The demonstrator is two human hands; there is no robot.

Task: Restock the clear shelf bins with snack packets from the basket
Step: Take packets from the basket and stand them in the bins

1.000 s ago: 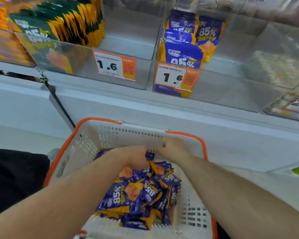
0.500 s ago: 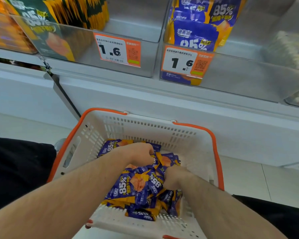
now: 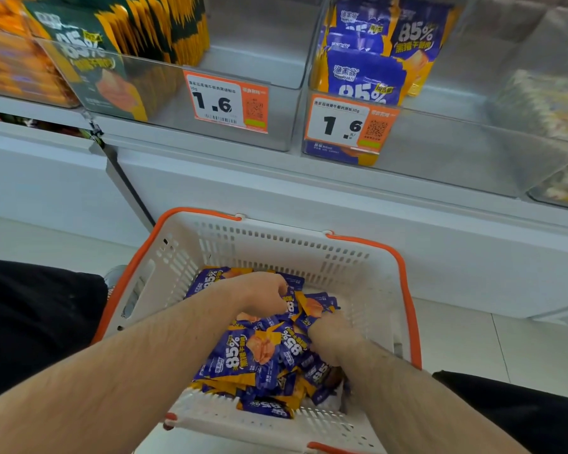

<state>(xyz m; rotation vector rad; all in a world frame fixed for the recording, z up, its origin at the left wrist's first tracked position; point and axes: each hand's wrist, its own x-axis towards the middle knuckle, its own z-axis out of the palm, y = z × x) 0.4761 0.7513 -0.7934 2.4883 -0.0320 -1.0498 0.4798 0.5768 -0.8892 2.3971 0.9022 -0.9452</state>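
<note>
Head view | my left hand (image 3: 263,294) and right hand (image 3: 330,339) dig into the purple snack packets (image 3: 253,355) heaped in the white basket (image 3: 276,244) | fingers curled among packets, exact grip I cannot tell | purple-packet bin (image 3: 440,152) above my fingertips.

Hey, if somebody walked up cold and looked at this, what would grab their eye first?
Probably the white basket with orange handles, low in the middle, heaped with purple snack packets, both hands buried in the pile: left hand and right hand. Next, the two orange price tags reading 1.6 on the clear bins above.
</note>
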